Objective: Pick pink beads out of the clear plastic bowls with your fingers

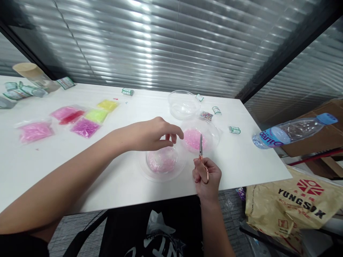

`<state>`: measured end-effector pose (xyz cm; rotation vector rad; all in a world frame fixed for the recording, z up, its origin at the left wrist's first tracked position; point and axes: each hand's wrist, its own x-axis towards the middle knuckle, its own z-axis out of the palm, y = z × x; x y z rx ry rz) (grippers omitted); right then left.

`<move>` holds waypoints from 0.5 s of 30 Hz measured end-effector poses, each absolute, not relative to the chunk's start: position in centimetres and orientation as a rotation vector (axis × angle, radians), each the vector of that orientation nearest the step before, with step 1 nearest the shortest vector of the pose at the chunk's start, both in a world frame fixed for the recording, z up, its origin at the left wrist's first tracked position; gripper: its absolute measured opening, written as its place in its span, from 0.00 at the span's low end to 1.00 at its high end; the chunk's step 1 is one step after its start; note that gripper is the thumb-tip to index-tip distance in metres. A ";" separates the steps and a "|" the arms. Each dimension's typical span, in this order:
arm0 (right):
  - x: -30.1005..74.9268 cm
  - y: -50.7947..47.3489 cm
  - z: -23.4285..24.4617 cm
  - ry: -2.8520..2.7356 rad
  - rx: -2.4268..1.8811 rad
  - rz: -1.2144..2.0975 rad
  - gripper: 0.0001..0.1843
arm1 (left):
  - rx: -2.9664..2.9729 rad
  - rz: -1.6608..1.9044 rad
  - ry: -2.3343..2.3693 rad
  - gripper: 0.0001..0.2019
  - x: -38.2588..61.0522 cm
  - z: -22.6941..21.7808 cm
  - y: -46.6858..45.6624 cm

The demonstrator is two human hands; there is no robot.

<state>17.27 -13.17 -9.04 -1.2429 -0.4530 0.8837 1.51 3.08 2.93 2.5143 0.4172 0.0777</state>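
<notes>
Head view, the only one. The right hand (210, 176) had its grip closed around the rose-gold handles of a pair of scissors (200, 151), held above the worktop (241, 160) near its front edge. The left hand (150, 134) hung over the near clear dish (144, 168), which contained pink material; its grip was loosely bent, thumb and forefinger apart, with nothing visibly held. A second clear bowl (215, 135) with pink contents sat just beyond the scissors. A clear bowl without pink contents (184, 107) stood behind it, with a packet of multicoloured bits (206, 115) alongside.

Risks, as judged: a sideways swing of the right wrist could bring the points against the left forefinger, the hands being near each other. A dip of the scissors could catch the bowl rim and spill the pink contents. Either dish, apparently thin and light, could slide if knocked by a knuckle.

Orientation: the scissors pointed away from the wearer, tips toward the blinds (150, 46), blades apparently together. Long axis ran roughly front to back across the worktop; exact tilt could not be judged.
</notes>
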 end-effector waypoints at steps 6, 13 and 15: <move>17.2 -13.2 -9.2 -0.444 -1.239 0.878 0.15 | 2.631 -0.069 0.474 0.09 1.6 2.9 3.1; 17.2 -13.2 -9.3 -0.441 -1.212 0.874 0.14 | 2.648 -0.136 0.521 0.10 1.8 2.0 3.1; 17.2 -13.2 -9.2 -0.441 -1.225 0.871 0.14 | 2.652 -0.188 0.545 0.11 2.0 1.6 2.7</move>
